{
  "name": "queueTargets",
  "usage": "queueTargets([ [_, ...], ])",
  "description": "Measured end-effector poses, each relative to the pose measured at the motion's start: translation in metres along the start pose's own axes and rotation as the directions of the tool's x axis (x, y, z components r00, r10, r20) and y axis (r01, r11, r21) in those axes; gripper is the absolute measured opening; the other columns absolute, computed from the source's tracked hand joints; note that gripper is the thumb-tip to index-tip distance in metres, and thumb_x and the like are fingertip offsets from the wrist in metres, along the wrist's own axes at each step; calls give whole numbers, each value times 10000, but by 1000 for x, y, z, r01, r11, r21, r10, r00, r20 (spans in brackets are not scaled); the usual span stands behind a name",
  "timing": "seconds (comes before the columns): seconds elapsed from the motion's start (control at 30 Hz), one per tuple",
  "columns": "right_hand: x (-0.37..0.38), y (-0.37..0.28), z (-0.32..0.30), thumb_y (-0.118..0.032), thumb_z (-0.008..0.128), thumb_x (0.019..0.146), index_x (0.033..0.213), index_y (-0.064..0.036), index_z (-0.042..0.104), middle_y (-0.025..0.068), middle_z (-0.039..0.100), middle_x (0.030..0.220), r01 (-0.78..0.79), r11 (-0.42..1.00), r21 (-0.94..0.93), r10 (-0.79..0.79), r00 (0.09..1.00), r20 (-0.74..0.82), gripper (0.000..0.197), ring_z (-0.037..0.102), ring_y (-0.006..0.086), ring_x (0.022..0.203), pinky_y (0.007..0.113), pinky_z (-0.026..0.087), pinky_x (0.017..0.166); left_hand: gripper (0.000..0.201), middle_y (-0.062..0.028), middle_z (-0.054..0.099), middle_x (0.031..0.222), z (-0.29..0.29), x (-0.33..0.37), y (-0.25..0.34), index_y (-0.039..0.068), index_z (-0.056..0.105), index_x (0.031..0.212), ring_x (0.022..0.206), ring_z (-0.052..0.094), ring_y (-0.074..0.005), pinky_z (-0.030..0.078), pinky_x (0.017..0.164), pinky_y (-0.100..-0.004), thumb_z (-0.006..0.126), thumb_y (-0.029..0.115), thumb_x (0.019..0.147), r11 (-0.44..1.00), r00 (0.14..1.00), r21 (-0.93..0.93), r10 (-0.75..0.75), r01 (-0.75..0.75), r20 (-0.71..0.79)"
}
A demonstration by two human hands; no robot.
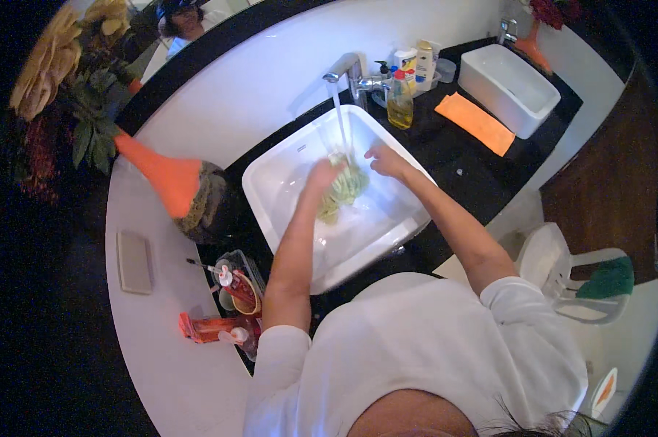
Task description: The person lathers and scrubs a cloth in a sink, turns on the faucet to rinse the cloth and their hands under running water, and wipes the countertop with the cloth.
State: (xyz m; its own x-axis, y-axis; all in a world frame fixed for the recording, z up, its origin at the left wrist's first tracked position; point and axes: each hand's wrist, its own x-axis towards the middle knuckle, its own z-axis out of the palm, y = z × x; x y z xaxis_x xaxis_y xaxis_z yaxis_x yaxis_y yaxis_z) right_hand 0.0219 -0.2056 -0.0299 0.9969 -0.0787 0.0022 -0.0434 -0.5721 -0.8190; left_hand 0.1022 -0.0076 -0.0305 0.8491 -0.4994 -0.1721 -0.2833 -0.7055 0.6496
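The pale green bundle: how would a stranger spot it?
Find the larger white sink on the black counter. Follow the running water from the tap down to a crumpled bundle. Its pale green colour stands out against the sink's plain white.

The left hand (324,175) is blurred, as is the green bundle (351,182) partly hidden by it. Red flowers (549,12) are cut off above; a tiny pale speck (459,172) cannot be identified.
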Motion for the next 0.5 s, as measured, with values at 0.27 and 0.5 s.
queueTargets([
  [0.27, 2, 0, -19, 0, 522, 682, 942, -13, 611, 95, 615, 818, 100, 994, 36, -94, 986, -140, 275, 574, 172, 763, 285, 456, 700, 495, -102, 607, 663, -169, -22, 160, -34, 603, 734, 565, 577, -195, 469, 534, -356, 654, 458, 727, 957, 841, -94, 192, -275, -506],
  [0.5, -16, 5, -27, -49, 482, 722, 885, -19, 640, 172, 637, 856, 8, 997, 80, 11, 971, -238, 229, 614, 272, 815, 349, 464, 759, 514, -160, 634, 727, -110, -8, 150, -33, 635, 775, 634, 610, -216, 466, 572, -377, 615, 480, 748, 956, 913, -170, 160, -238, -376],
])
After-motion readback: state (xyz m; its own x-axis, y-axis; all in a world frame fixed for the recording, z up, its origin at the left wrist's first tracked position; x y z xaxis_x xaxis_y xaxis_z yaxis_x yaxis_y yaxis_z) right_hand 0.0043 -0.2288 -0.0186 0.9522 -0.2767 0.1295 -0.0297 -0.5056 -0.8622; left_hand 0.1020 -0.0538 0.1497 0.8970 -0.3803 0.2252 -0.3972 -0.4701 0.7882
